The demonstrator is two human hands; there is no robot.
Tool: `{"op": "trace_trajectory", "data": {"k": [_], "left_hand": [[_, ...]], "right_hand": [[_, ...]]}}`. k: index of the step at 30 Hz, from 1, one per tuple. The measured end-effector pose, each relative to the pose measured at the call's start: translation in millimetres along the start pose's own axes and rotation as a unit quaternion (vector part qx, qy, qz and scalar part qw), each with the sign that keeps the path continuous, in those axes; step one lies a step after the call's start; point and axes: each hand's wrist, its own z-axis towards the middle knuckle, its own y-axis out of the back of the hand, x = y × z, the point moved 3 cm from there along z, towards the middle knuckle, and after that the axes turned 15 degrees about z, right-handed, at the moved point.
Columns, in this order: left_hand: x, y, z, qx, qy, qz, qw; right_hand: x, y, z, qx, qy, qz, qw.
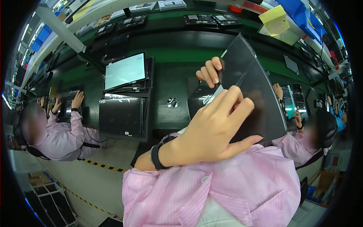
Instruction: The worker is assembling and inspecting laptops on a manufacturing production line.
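Note:
I hold a dark, glossy flat panel (251, 81) upright in front of me, tilted to the right. My right hand (210, 72) curls its fingers around the panel's left edge from behind. My left hand (215, 128), with a black wristband, lies against the panel's front face. Its fingertips pinch a pale tab of film (214, 94) near the lower left corner. Both sleeves are pink with fine stripes.
A lit tablet (124, 71) leans on a stack on the dark bench (170, 56), with a dark panel (121, 116) in front of it and a small round metal part (172, 102) beside them. Co-workers in pink sit at left (60, 136) and right (302, 140). Trays of parts (211, 19) line the back.

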Motion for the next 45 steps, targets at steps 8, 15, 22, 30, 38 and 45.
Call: {"op": "trace_trajectory", "data": {"k": [8,15,22,30,38,45], "left_hand": [[-7.0,-0.6,-1.8,-0.063,-0.05,0.093,0.992],[-4.8,10.1,-11.6,-0.073,-0.081,0.012,0.994],[-7.4,9.8,-13.0,-0.09,-0.069,0.011,0.994],[-12.8,15.2,-17.3,-0.075,-0.093,0.105,0.987],[-8.8,14.8,-18.7,-0.03,-0.06,0.033,0.997],[-4.9,9.9,-20.8,-0.039,-0.082,0.071,0.993]], "right_hand": [[3.6,6.8,5.3,-0.01,-0.011,0.023,1.0],[-29.3,-2.4,12.3,-0.019,-0.022,0.043,0.999],[-32.2,-3.0,13.3,-0.025,-0.036,0.065,0.997],[-12.9,-11.3,3.0,-0.029,-0.046,0.061,0.997],[-13.7,10.1,-16.8,-0.092,-0.01,0.045,0.995],[-19.9,-1.3,-18.5,-0.139,-0.017,0.018,0.99]]}}
